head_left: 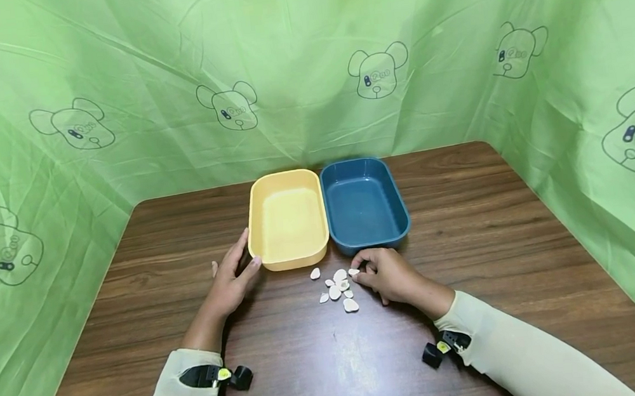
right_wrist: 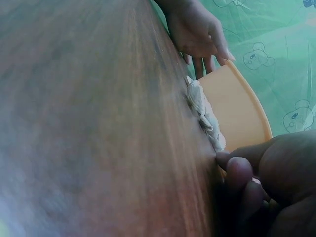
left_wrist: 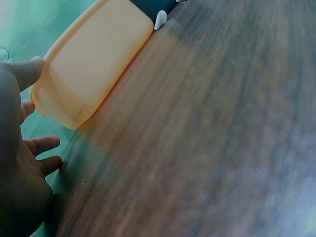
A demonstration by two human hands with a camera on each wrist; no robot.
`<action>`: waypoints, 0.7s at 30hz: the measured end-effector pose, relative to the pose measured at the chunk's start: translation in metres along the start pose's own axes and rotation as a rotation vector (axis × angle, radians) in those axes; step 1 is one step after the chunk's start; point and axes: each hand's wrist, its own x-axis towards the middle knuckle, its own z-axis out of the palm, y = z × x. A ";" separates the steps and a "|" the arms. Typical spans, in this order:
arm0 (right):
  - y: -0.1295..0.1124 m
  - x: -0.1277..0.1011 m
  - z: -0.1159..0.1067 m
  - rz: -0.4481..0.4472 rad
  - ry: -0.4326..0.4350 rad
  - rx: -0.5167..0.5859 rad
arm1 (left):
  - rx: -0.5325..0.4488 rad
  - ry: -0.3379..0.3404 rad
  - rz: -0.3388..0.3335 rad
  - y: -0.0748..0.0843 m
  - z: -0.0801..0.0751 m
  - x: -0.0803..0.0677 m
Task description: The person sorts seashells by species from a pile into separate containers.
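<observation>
Right hand (head_left: 394, 275), just right of lower centre: thumb and index close together, pinching one small white shell (head_left: 354, 272) at the right edge of the shell pile (head_left: 335, 292). Can't tell if that shell is off the table yet. Other right-hand fingers curled under, partly hidden.

Left hand (head_left: 229, 289), left of lower centre: fingers spread wide, nothing gripped. Thumb and a fingertip rest against the lower-left side of the yellow tray (head_left: 288, 220); looks like steadying, my read.

Shell pile sits at lower centre, below the two trays, some pieces overlapping. One stray shell (head_left: 315, 274) lies upper left of the pile, just below the yellow tray; another shell (head_left: 351, 305) sits at the pile's bottom edge. Roughly ten in all, exact count unsure.

Blue tray (head_left: 361, 203) is right beside the yellow one, mid-frame, sides about touching. Wood-grain table (head_left: 469, 221) underneath, green curtain (head_left: 293, 66) with bear-face prints across the upper frame.

Progress: seems early. Every visible shell is outside both trays. Done so far: one shell pinched. Left: all the loose ones, not yet handled.
</observation>
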 end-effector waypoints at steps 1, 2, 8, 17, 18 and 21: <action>0.000 -0.001 0.000 -0.002 0.001 0.002 | 0.001 0.000 0.000 0.000 0.000 0.000; -0.001 -0.002 0.000 -0.005 0.000 0.005 | 0.001 0.000 -0.001 0.000 0.000 0.000; -0.004 -0.009 0.002 -0.036 -0.003 0.041 | 0.003 -0.001 -0.002 0.000 0.001 -0.001; -0.012 -0.012 0.005 -0.130 0.062 0.147 | 0.005 0.004 -0.005 -0.001 0.002 -0.001; -0.013 -0.012 0.005 -0.141 0.076 0.157 | 0.006 0.005 -0.005 0.000 0.002 0.000; -0.015 -0.011 0.005 -0.170 0.122 0.186 | 0.004 0.006 -0.006 0.001 0.001 0.000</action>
